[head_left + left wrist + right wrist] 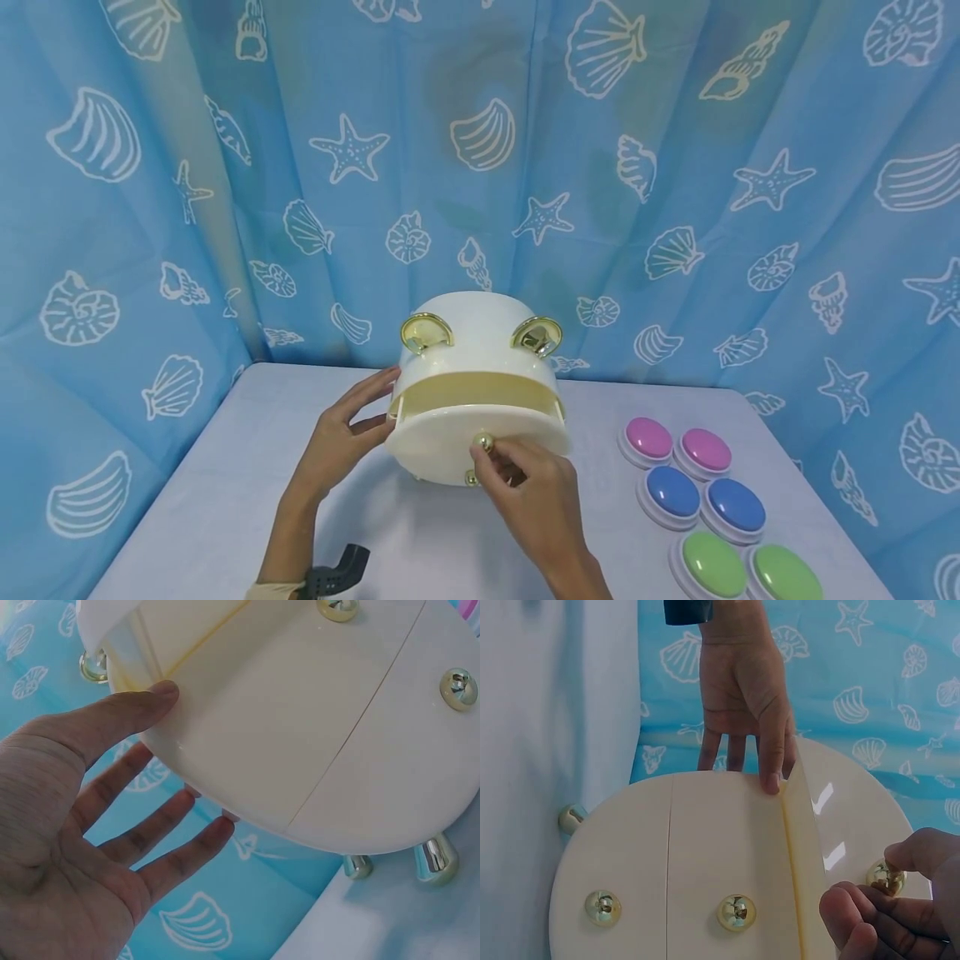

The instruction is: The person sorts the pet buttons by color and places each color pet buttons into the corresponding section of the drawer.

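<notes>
A white rounded cabinet (480, 321) with two gold ear-shaped ornaments stands on the table in the head view. Its top drawer (431, 437) is pulled partway out, with a gap showing behind its front. My right hand (536, 492) pinches the gold knob (886, 877) of that drawer between thumb and fingers. At the cabinet's left side, my left hand (337, 442) steadies it with fingers extended; the thumb (142, 709) lies on the front edge near the drawer opening. Two lower drawer fronts (705, 825) are closed, each bearing a gold knob (736, 912).
On the right of the white table (225, 467) sit several round push buttons in pairs: pink (648, 437), blue (672, 492) and green (714, 565). A blue curtain (420, 167) with shell prints hangs behind and beside the table. Short gold feet (436, 859) support the cabinet.
</notes>
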Demonstrator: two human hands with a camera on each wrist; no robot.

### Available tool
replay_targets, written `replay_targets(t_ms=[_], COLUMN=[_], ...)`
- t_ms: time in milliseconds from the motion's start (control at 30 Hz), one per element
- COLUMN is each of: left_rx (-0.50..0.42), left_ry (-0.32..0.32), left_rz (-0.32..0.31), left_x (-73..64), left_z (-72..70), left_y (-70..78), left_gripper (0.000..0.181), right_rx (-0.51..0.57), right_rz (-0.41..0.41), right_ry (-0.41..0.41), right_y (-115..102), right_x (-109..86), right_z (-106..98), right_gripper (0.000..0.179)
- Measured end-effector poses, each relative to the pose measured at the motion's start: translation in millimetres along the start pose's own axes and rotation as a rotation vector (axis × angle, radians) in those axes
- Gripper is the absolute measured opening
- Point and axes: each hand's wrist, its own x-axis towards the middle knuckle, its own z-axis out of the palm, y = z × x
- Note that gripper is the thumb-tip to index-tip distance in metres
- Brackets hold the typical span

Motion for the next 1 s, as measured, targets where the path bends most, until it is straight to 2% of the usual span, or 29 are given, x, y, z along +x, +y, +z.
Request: replay_targets(t_ms=[333, 700, 1000], left_rx=[0.005, 0.015, 0.032], left_ry=[-0.001, -0.002, 0.007], left_rz=[0.012, 0.005, -0.004], left_x=[0.8, -0.7, -0.1], left_z=[-0.6, 0.0, -0.2], left_y=[-1.2, 0.6, -0.7], left_gripper=[0.064, 0.065, 0.065], right_rx=[0.014, 0.030, 0.045], right_rz=[-0.013, -0.082, -0.076], right_ry=[0.001, 0.040, 0.026], right_y=[-4.9, -8.3, -12.2], right_x=[-9.0, -16.4, -22.1], right_z=[-4.9, -8.0, -12.7], right_gripper=[0.016, 0.016, 0.011])
